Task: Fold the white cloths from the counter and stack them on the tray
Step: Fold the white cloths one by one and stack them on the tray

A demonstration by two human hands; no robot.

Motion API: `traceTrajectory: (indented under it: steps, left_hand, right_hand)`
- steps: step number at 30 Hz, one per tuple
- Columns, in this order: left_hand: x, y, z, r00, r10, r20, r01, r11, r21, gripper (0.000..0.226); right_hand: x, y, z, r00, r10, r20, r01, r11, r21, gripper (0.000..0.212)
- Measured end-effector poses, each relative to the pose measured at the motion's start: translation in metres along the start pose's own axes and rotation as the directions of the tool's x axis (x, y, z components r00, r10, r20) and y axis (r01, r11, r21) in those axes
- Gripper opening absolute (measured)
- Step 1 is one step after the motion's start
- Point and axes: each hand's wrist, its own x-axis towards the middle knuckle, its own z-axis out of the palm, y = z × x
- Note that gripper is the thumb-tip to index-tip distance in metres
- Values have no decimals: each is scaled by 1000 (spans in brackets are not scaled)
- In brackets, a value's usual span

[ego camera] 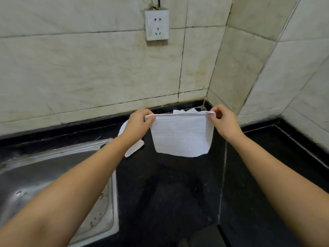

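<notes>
A white cloth [181, 136] hangs in the air above the black counter [178, 184], stretched flat between both hands. My left hand [138, 122] pinches its upper left corner and my right hand [222, 120] pinches its upper right corner. Behind the held cloth, more white cloths [185, 111] lie on the counter near the wall corner, mostly hidden. Another white cloth [132, 150] shows below my left wrist, lying beside the sink. No tray is in view.
A steel sink [53, 175] is set into the counter at the left. Tiled walls meet in a corner behind the cloths, with a wall socket [156, 24] above. The counter turns along the right wall.
</notes>
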Motion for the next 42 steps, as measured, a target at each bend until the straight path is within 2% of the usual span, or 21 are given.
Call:
traceTrajectory:
  steps: [3,5,8,11,14,17,18,20,23,25,27,32,34,36,38,40,42]
  left_hand:
    - [-8,8,-10,999,-13,-32,9,992,-124,14]
    - [-22,3,-13,997,19,70,-11,994,-112,18]
    - [-55,-16,-7,961,17,274,3,998,-70,25]
    - [-98,-44,14,887,-73,456,84,996,-3,9]
    - [-136,-71,39,771,-144,620,140,989,55,13]
    - [-156,-88,55,664,-198,721,169,979,113,16]
    - [-156,-91,56,659,-213,721,184,975,120,17]
    - [-148,-94,58,695,-246,675,227,967,118,17]
    - [-125,-93,62,798,-315,515,317,945,87,9]
    - [-108,-90,70,842,-352,410,351,933,79,10]
    - [-95,-89,82,856,-382,348,369,923,107,9]
    - [-84,-96,113,840,-477,259,430,876,218,13]
    - [-88,-98,120,860,-466,208,394,865,310,14]
    - [-94,-100,123,878,-457,139,380,844,377,17]
    - [-104,-100,121,874,-482,64,423,819,389,28]
    - [-119,-97,119,870,-492,19,448,808,383,38]
    - [-136,-93,120,864,-504,12,455,789,412,46]
  right_hand:
    - [-3,-15,-11,999,-32,-32,35,994,103,3]
    - [-14,-13,-15,999,-34,37,28,990,137,7]
    - [-40,14,-10,971,-11,240,-9,997,82,11]
    - [-80,54,8,885,107,452,-92,994,-54,11]
    - [-123,90,26,764,237,601,-155,970,-186,3]
    - [-145,109,34,643,340,686,-253,940,-228,15]
    - [-144,111,35,621,359,697,-277,932,-233,20]
    - [-133,111,37,622,368,691,-321,925,-204,23]
    - [-108,108,42,703,388,596,-366,916,-164,20]
    - [-93,111,50,749,417,514,-364,908,-206,23]
    - [-81,117,61,767,462,445,-376,886,-271,22]
    - [-72,126,86,760,543,356,-396,822,-409,19]
    - [-73,126,91,785,524,329,-327,803,-499,17]
    - [-73,123,95,846,436,306,-178,774,-608,15]
    - [-66,115,102,886,334,322,-38,744,-668,34]
    - [-56,98,118,885,247,395,72,765,-640,42]
    - [-47,80,146,832,174,526,171,823,-541,42]
